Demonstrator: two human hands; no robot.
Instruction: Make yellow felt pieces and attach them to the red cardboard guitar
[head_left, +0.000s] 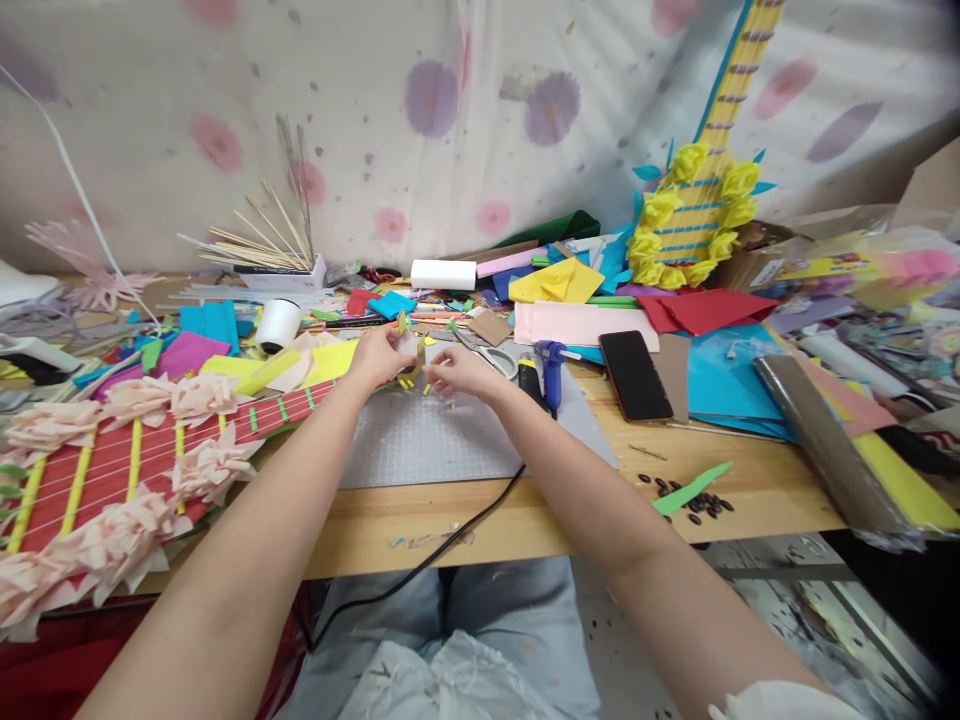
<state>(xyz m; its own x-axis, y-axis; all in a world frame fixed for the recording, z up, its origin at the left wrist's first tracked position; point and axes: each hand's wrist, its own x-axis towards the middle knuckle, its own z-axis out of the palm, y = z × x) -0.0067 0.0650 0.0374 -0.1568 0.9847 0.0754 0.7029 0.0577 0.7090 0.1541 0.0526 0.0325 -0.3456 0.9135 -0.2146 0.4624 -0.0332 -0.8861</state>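
The surface [525, 510] runs the full width of the view, and craft scraps hide most of its far half. At your left lies a red paper guitar [112, 470] with yellow cross strips and pink paper flowers; its body is cut off by the left edge. A blue and yellow paper guitar [701, 215] leans against the backdrop at the right, its head cut off by the top edge. A grey cutting mat [427, 440] sits under your forearms, partly covered by them. A black phone [634, 374] lies face up to the right of the mat, near a blue glue gun [551, 368] whose nozzle is hidden behind your right hand.

Your left hand [379, 357] and right hand [461, 372] meet above the far edge of the mat. Both pinch a small tan and yellow paper piece [412, 362] between the fingertips. The fingers hide most of it, so its shape cannot be made out.
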